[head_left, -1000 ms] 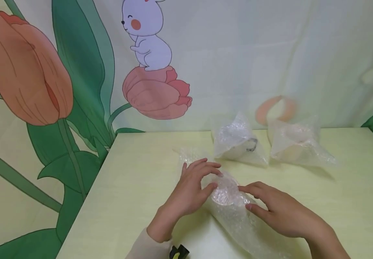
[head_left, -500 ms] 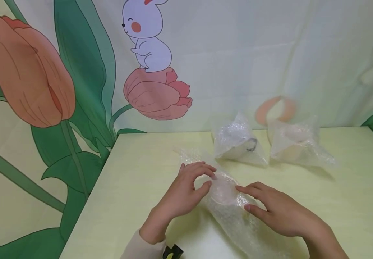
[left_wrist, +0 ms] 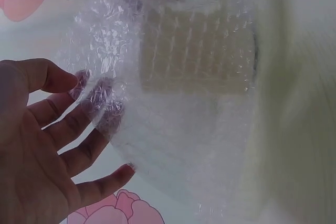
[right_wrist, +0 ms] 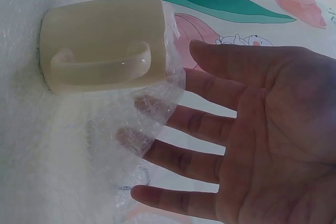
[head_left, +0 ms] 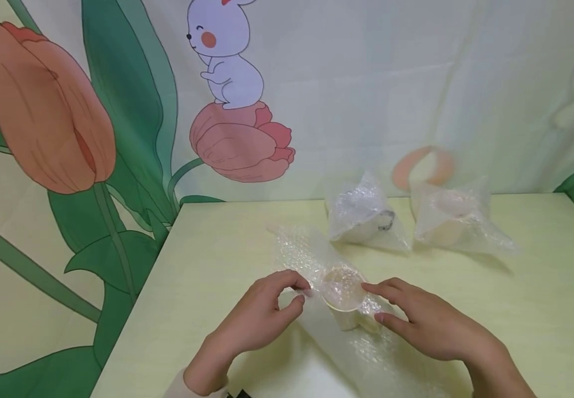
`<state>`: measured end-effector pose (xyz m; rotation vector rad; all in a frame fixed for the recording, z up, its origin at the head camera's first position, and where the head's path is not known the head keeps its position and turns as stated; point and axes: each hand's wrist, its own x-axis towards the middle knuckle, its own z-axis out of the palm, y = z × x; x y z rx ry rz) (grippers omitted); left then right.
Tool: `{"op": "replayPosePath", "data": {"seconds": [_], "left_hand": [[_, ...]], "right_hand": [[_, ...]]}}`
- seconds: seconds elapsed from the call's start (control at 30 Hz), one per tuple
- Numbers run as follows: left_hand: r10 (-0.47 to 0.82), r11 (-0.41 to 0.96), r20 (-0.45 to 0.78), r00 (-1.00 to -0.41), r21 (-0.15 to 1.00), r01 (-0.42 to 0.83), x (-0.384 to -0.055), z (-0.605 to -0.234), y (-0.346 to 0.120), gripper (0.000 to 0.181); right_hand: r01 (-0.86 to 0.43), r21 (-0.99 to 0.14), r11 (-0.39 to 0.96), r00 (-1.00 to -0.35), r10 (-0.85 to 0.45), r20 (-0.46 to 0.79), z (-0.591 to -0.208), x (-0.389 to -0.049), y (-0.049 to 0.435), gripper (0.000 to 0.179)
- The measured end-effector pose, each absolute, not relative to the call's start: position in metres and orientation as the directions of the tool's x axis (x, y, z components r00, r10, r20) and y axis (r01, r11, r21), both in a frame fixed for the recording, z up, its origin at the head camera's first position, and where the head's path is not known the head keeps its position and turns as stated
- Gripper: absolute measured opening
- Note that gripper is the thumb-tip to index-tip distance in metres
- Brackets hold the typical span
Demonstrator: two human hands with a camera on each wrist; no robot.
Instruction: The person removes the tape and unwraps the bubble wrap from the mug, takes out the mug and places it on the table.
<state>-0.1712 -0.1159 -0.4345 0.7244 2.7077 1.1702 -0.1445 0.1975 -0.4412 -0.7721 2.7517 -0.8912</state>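
Note:
A pale cream mug (right_wrist: 105,35) with a handle stands upright on a strip of bubble wrap (head_left: 312,326), a layer of which lies over its rim. My left hand (head_left: 267,312), left of the mug, pinches the wrap's edge between thumb and fingers. In the left wrist view the mug's side shows blurred through the wrap. To the mug's right, my right hand (head_left: 423,320) touches the wrap near the rim. Its fingers are extended, some of them behind the film in the right wrist view. The handle lies on the right hand's side.
Two bubble-wrapped bundles, one with a dark marking (head_left: 366,221) and one beside it (head_left: 456,221), stand at the back of the pale yellow table (head_left: 217,249). Behind the table hangs a cloth (head_left: 342,83) printed with tulips and a rabbit.
My left hand has moved left and toward me, drawing the wrap's edge off the mug's near side. More of the mug's rim and body now shows. My right hand has hardly moved.

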Motion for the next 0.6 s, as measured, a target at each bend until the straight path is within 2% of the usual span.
{"op": "replayPosePath", "data": {"seconds": [0.4,0.6], "left_hand": [[0.550,0.601,-0.042,-0.834,0.714,0.360,-0.170,-0.443,-0.124,0.034],[0.544,0.630,-0.075,-0.836,0.694,0.348,-0.173,-0.447,-0.125,0.022]], "right_hand": [[-0.421,-0.575,0.701,-0.861,-0.509,0.010,-0.440,-0.144,0.198,0.048],[-0.411,-0.585,0.699,-0.861,-0.508,-0.002,-0.440,-0.144,0.198,0.048]]}}
